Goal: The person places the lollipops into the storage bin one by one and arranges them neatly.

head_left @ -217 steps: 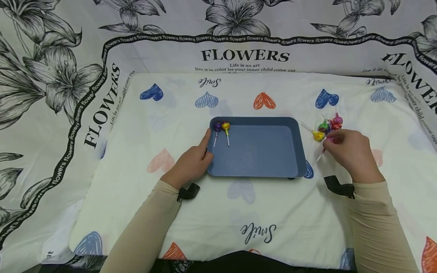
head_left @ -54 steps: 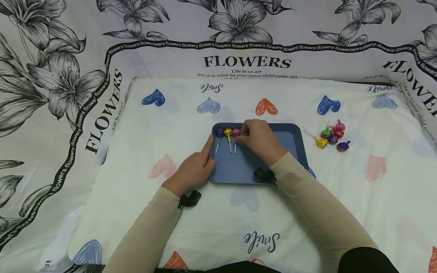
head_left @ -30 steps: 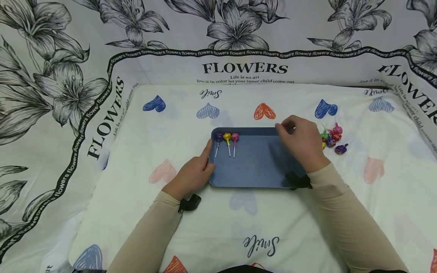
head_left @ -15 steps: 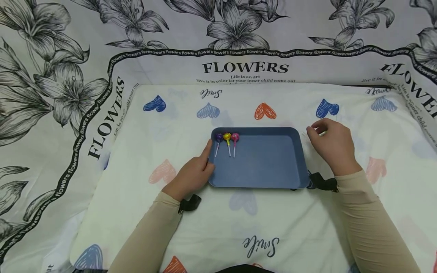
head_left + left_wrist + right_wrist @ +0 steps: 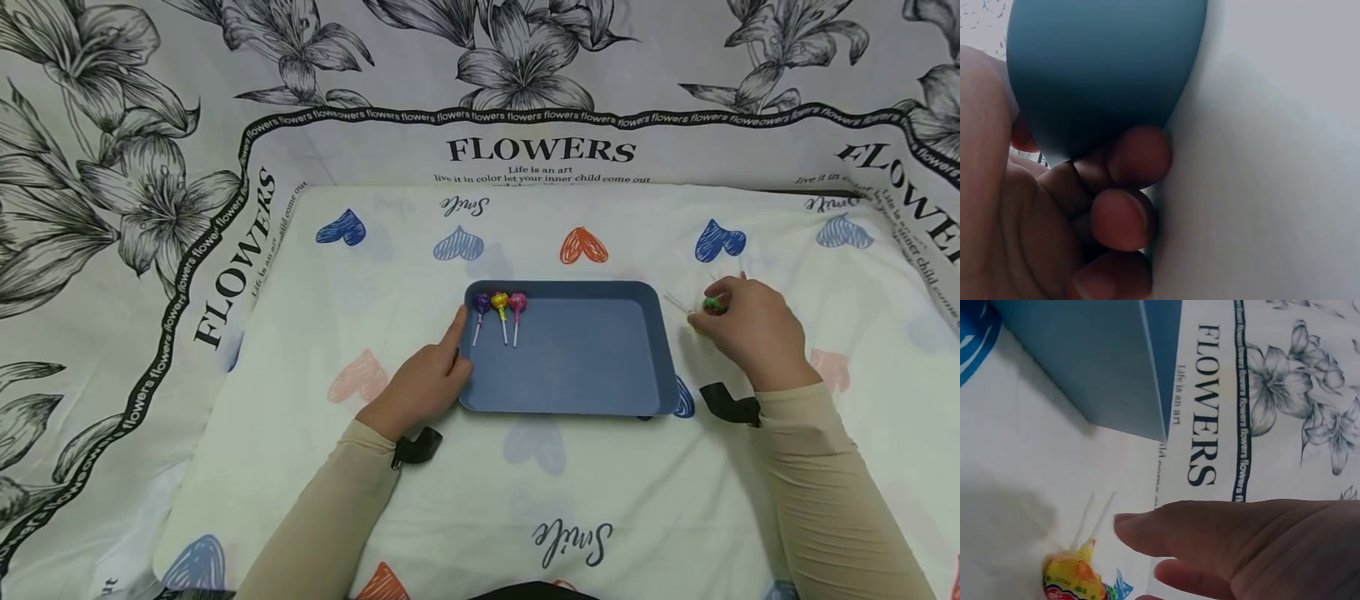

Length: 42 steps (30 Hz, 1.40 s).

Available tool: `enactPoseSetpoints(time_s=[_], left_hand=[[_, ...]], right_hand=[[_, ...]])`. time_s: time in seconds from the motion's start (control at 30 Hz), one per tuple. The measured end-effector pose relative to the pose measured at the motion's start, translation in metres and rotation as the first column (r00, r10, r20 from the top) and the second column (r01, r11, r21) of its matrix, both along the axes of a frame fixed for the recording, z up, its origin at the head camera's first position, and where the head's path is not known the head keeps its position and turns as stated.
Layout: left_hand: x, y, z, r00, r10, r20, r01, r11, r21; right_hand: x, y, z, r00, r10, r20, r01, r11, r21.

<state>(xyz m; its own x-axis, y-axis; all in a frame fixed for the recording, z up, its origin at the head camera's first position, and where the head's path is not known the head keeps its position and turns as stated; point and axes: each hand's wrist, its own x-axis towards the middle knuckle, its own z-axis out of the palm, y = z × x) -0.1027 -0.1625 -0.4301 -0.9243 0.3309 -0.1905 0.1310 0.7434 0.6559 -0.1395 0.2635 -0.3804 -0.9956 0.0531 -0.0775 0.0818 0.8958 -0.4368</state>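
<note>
A blue-grey tray [image 5: 577,358] lies on the cloth. My left hand [image 5: 422,379] holds its left side, index finger straight along the edge; in the left wrist view the other fingers curl against the tray's outer wall. Purple [image 5: 482,302], yellow [image 5: 500,302] and pink lollipops [image 5: 517,302] stand in a row at its far left corner, sticks toward me. Right of the tray, my right hand [image 5: 761,333] reaches over a lollipop pile, thumb and fingers apart. A green lollipop [image 5: 713,307] shows between them. In the right wrist view a yellow lollipop [image 5: 1072,575] lies just below the thumb. The hand hides other lollipops.
The white cushion-like cloth [image 5: 420,517] has printed hearts and "Smile" lettering. Behind it spreads a flower-print cloth [image 5: 352,154] with a black border. Each wrist carries a black camera mount, such as the right mount [image 5: 729,406] beside the tray's near right corner.
The pink lollipop has been set down and let go beside the yellow one in the tray. My right hand has returned rightward to the pile. The left hand has stayed at the tray.
</note>
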Motion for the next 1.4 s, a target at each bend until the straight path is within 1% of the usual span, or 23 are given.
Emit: enactPoseSetpoints(time_s=[0.1,0.17,0.33,0.63,0.73,0.87,0.93,1.1,1.23,1.4], left_hand=[[0.0,-0.001,-0.001,1.0,-0.004,0.004,0.004,1.0,-0.002],[0.0,-0.001,-0.002,1.0,-0.007,0.003,0.007,1.0,0.001],[0.0,-0.001,-0.002,1.0,-0.008,-0.007,0.008,1.0,0.0],[-0.001,-0.001,-0.001,1.0,-0.016,-0.011,0.016,1.0,-0.021],[-0.001,-0.001,0.0,1.0,-0.019,-0.013,0.018,1.0,-0.021],[-0.001,-0.001,0.0,1.0,-0.02,-0.015,0.02,1.0,-0.022],[-0.002,-0.001,0.0,1.0,-0.021,-0.014,0.021,1.0,-0.024],[-0.002,0.0,0.0,1.0,-0.02,-0.007,0.02,0.999,-0.031],[-0.001,0.0,0.002,1.0,-0.019,0.0,0.019,0.999,-0.034],[-0.001,0.0,0.003,1.0,-0.023,0.002,0.023,0.999,-0.036]], right_hand=[[0.0,0.001,-0.003,0.999,0.012,0.031,-0.013,1.0,0.005],[-0.001,0.001,-0.006,0.999,0.015,0.04,-0.015,1.0,0.014],[-0.002,0.001,-0.011,0.999,0.013,0.05,-0.014,1.0,0.028],[-0.002,0.002,-0.018,0.999,0.039,0.003,-0.039,0.998,-0.049],[-0.002,0.002,-0.019,0.999,0.037,0.009,-0.036,0.998,-0.053],[-0.002,0.002,-0.02,0.999,0.015,0.036,-0.013,0.998,-0.064],[-0.001,0.002,-0.02,0.999,0.004,0.036,-0.002,0.998,-0.059],[0.001,0.004,-0.019,1.0,-0.008,-0.007,0.007,0.999,-0.032],[0.002,0.003,-0.017,0.999,-0.018,-0.031,0.016,0.999,-0.044],[0.002,-0.002,-0.012,0.996,-0.027,-0.083,0.022,0.998,-0.059]])
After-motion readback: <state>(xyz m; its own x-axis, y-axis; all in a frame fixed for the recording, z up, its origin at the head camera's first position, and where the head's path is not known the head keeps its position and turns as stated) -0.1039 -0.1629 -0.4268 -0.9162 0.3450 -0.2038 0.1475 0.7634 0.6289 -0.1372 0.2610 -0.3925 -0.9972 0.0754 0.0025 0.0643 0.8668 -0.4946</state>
